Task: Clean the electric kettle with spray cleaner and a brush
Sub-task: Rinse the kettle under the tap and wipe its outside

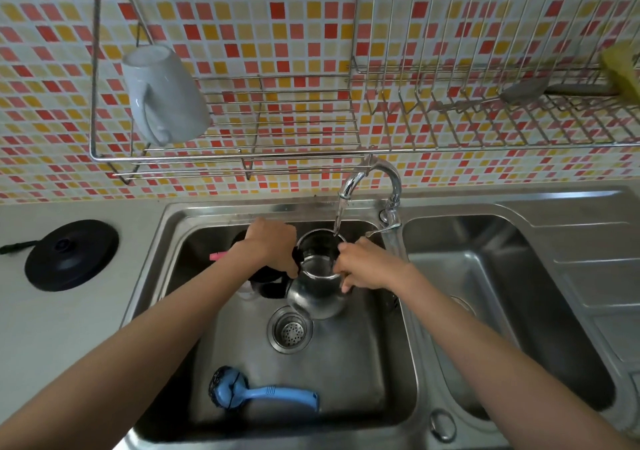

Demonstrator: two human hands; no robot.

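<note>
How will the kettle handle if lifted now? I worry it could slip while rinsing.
The kettle is probably getting heavier, since the tap is running into its open top. Its shiny metal body looks wet, so likely slippery. The left hand on its dark handle and the right hand at its rim should help steady it.

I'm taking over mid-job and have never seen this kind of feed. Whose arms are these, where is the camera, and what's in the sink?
There is no machine: a person wears one wide-angle camera on the head, looking down at their own bare arms. The left hand grips the black handle of the shiny steel electric kettle, and the right hand steadies its rim. Water from the chrome tap runs into its open top. In the steel sink basin lies a blue-handled scrubbing brush. On the counter to the left sits the kettle's round black power base.
</note>
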